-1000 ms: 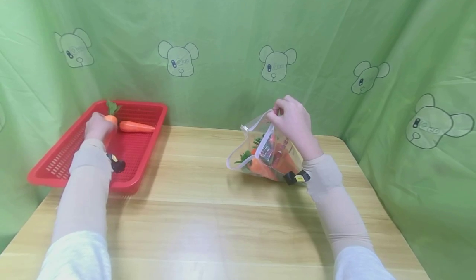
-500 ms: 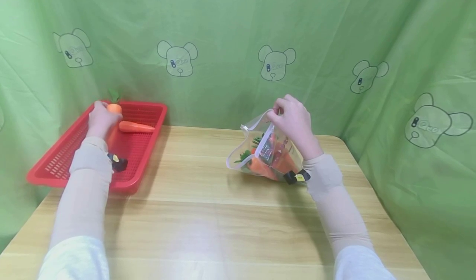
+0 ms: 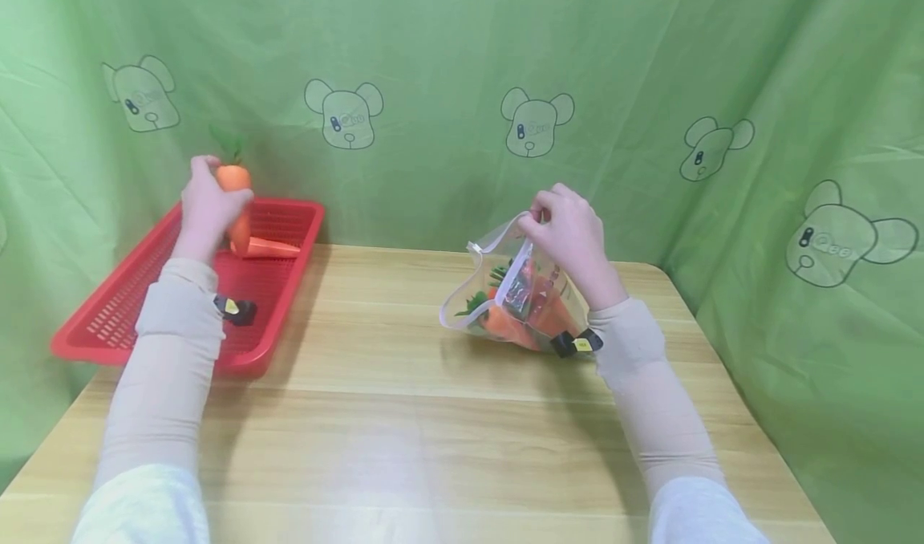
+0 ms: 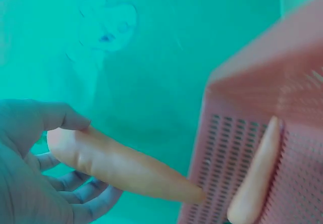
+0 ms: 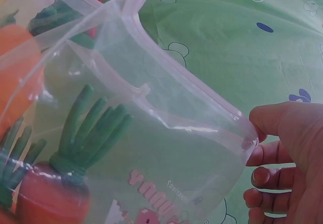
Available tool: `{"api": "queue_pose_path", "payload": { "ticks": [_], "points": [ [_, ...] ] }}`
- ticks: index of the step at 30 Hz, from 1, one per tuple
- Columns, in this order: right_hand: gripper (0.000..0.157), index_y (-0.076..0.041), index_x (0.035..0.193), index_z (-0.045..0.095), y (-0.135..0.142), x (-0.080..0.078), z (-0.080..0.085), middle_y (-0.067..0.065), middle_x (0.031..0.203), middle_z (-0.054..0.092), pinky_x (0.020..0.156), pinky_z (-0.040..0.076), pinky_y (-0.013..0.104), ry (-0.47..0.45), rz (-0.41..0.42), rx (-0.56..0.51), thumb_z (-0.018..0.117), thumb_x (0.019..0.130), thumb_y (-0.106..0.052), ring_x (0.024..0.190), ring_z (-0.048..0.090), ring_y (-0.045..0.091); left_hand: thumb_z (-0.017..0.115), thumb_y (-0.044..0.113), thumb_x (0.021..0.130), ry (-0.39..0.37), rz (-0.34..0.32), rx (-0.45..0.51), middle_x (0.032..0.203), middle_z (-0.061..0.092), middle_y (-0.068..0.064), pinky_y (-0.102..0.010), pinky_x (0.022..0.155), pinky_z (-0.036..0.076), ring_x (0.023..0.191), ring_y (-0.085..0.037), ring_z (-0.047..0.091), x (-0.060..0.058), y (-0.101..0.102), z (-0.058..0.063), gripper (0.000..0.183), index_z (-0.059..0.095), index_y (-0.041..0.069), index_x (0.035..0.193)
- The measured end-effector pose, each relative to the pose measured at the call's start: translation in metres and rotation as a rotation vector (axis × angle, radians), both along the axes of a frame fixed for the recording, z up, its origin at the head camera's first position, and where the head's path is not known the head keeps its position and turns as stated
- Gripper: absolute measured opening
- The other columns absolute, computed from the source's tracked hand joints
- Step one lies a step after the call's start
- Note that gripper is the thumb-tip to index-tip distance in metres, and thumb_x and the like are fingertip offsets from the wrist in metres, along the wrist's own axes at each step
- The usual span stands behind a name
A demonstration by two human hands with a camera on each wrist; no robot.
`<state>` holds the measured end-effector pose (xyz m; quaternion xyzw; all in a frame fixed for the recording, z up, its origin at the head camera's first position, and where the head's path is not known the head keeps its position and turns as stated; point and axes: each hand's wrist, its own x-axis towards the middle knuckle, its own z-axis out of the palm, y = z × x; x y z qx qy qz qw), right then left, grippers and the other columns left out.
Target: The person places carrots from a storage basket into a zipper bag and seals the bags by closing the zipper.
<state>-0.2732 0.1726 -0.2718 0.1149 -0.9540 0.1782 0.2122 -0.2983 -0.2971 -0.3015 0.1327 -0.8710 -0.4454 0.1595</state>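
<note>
My left hand (image 3: 207, 207) grips an orange carrot (image 3: 235, 180) with a green leafy top, held tip-down above the red basket (image 3: 315, 231). In the left wrist view, the thumb lies over the thick end of the carrot (image 4: 121, 163) and the fingers curl beneath it. A second carrot (image 3: 270, 248) lies in the basket. My right hand (image 3: 570, 227) pinches the top corner of a clear zip bag (image 3: 472, 287), whose mouth gapes toward the left. Inside the bag are several carrots and a reddish root vegetable with green stalks (image 5: 53, 193), seen through the plastic in the right wrist view.
The basket stands at the left of a wooden table (image 3: 375, 432), the bag at the right. A green curtain (image 3: 433, 62) printed with bear heads hangs round the back and sides.
My left hand has risen out of the basket and moved slightly right, lifting the carrot with it. The right hand and the bag have stayed in place.
</note>
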Motion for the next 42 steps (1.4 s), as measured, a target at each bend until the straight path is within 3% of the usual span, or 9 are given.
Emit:
{"api": "queue_pose_path", "payload": {
  "ticks": [11, 18, 23, 28, 34, 42],
  "points": [
    [0.017, -0.008, 0.076, 0.058, -0.002, 0.0, 0.001, 0.006, 0.084, 0.05, 0.058, 0.036, 0.032, -0.011, 0.003, -0.001, 0.056, 0.084, -0.023, 0.075, 0.046, 0.023, 0.063, 0.025, 0.085, 0.127, -0.004, 0.035, 0.128, 0.052, -0.016, -0.032, 0.085, 0.045, 0.106, -0.022, 0.053, 0.016, 0.042, 0.029, 0.07, 0.025, 0.015, 0.143],
    [0.017, -0.009, 0.076, 0.058, -0.002, 0.0, 0.001, 0.006, 0.084, 0.05, 0.059, 0.036, 0.031, -0.014, 0.003, 0.0, 0.056, 0.084, -0.024, 0.075, 0.045, 0.023, 0.07, 0.031, 0.084, 0.193, -0.074, 0.13, 0.138, 0.052, -0.016, -0.035, 0.1, 0.048, 0.12, -0.025, 0.056, 0.023, 0.072, 0.037, 0.074, 0.026, 0.015, 0.142],
    [0.017, -0.009, 0.076, 0.058, -0.002, 0.0, 0.0, 0.006, 0.084, 0.05, 0.058, 0.036, 0.031, -0.016, 0.0, 0.002, 0.056, 0.084, -0.024, 0.075, 0.045, 0.023, 0.074, 0.031, 0.083, 0.232, -0.135, 0.166, 0.136, 0.054, -0.014, -0.035, 0.102, 0.047, 0.119, -0.023, 0.056, 0.028, 0.092, 0.038, 0.074, 0.029, 0.015, 0.139],
    [0.017, -0.009, 0.075, 0.057, -0.002, -0.001, -0.001, 0.005, 0.083, 0.049, 0.058, 0.036, 0.032, -0.017, -0.001, 0.005, 0.057, 0.084, -0.024, 0.075, 0.045, 0.023, 0.076, 0.026, 0.082, 0.281, -0.205, 0.264, 0.133, 0.054, -0.006, -0.031, 0.102, 0.045, 0.118, -0.017, 0.054, 0.033, 0.113, 0.035, 0.07, 0.032, 0.017, 0.136],
    [0.017, -0.009, 0.076, 0.057, -0.002, -0.001, 0.0, 0.006, 0.083, 0.05, 0.059, 0.036, 0.032, -0.017, 0.002, 0.006, 0.057, 0.083, -0.025, 0.075, 0.045, 0.023, 0.079, 0.021, 0.08, 0.314, -0.249, 0.302, 0.135, 0.053, -0.012, -0.032, 0.101, 0.049, 0.118, -0.021, 0.055, 0.036, 0.134, 0.032, 0.075, 0.033, 0.012, 0.138],
    [0.016, -0.01, 0.076, 0.057, -0.003, -0.001, -0.001, 0.005, 0.084, 0.05, 0.059, 0.037, 0.032, -0.021, 0.002, 0.001, 0.057, 0.084, -0.024, 0.075, 0.046, 0.023, 0.077, 0.014, 0.08, 0.31, -0.336, 0.436, 0.133, 0.052, -0.012, -0.034, 0.101, 0.05, 0.116, -0.024, 0.058, 0.043, 0.16, 0.023, 0.072, 0.034, 0.009, 0.138]
  ]
}}
